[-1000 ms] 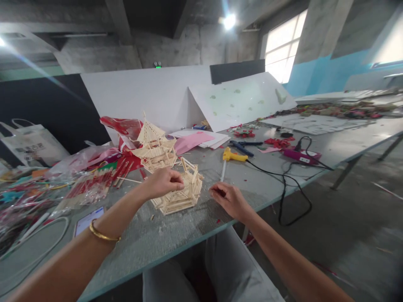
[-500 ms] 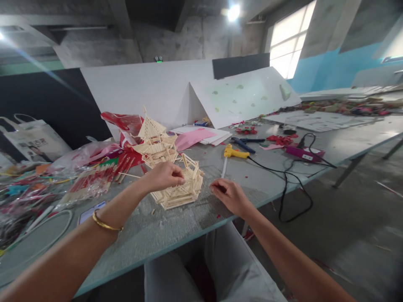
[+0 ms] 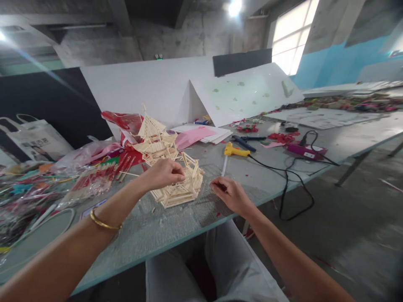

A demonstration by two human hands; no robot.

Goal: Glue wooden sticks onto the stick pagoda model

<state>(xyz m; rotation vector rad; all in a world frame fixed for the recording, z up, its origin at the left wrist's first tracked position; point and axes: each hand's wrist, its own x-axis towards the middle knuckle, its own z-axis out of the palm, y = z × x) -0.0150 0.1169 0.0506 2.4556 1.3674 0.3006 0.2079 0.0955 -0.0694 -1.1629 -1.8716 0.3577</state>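
Observation:
A pale model built of thin wooden sticks [image 3: 179, 195] stands on the grey table [image 3: 157, 230], with a pointed roof at its back. My left hand [image 3: 166, 173], a gold bangle on its wrist, is over the front part of the model, fingers pinched together; what they hold, if anything, is too small to tell. Right of the model, apart from it, my right hand [image 3: 228, 192] is near the table top with its fingers curled and thumb close to them. Nothing can be made out in it. Beyond it lies a yellow glue gun [image 3: 236, 151] with a clear glue stick.
Dark blue pliers [image 3: 244, 142] and a purple power box [image 3: 307, 151] with a black cord are farther back. Bagged sticks [image 3: 91, 180] and plastic wrappings crowd the left. Pink paper [image 3: 193, 136] lies behind the model; white boards [image 3: 151, 84] stand at the back.
Both hands hold nearly the same positions and finger shapes. The view has shifted very slightly.

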